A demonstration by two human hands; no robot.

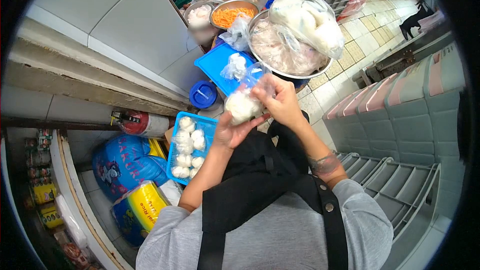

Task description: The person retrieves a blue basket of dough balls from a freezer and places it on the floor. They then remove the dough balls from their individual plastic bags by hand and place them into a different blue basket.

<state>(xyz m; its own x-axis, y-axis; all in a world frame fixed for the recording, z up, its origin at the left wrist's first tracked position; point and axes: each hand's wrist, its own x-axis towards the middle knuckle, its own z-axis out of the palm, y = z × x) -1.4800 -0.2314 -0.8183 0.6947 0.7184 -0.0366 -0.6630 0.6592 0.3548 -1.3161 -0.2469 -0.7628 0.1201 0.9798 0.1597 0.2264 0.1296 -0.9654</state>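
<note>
A small clear plastic bag with a rounded white lump inside is in front of my body, between both hands. My left hand cups it from below, fingers curled around its underside. The upper part of the bag is gripped by my right hand, thumb and fingers pinched together. I cannot make out what the white food is. Several similar bagged white lumps lie in a blue plastic basket at lower left. Just beyond my hands, a blue board carries another small clear bag with something white.
A large metal bowl holds big bags of pale food. Behind the board is a bowl of orange shreds. A blue-lidded container, fire extinguisher and rice sack stand left. Grey plastic racks line the right.
</note>
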